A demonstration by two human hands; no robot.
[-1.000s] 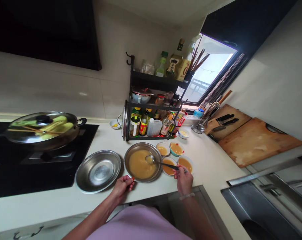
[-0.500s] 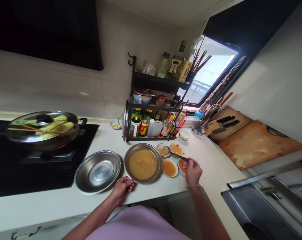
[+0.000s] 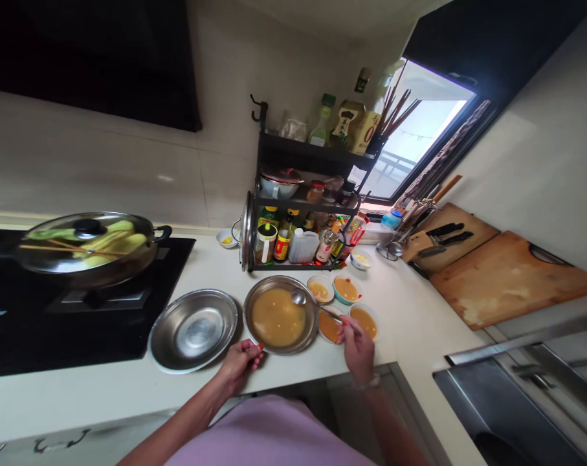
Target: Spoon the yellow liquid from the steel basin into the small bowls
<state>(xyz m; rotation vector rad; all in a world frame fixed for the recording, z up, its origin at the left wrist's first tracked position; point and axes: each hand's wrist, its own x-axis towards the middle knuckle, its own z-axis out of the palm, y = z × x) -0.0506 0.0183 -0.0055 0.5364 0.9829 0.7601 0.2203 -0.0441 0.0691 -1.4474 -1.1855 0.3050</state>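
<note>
My left hand (image 3: 241, 362) is closed on the near rim of a steel basin (image 3: 279, 346) filled with yellow-brown liquid. My right hand (image 3: 356, 346) grips the handle of a metal ladle (image 3: 317, 306), whose bowl hangs over the basin's right rim. Just right of the basin stand several small bowls of the same liquid: one near the ladle (image 3: 320, 289), a teal-rimmed one (image 3: 346, 289), one by my fingers (image 3: 364, 320), and one partly hidden under the ladle handle (image 3: 328, 327).
An empty steel basin (image 3: 192, 330) sits left of the full one. A lidded pan (image 3: 87, 246) with chopsticks rests on the black cooktop (image 3: 55, 323). A condiment rack (image 3: 300, 220) stands behind; wooden cutting boards (image 3: 507, 275) and a sink (image 3: 521, 401) lie right.
The ladle went from the basin out to the far small bowl, then came back; its bowl is now over the basin's right rim. My left hand stayed on the basin.
</note>
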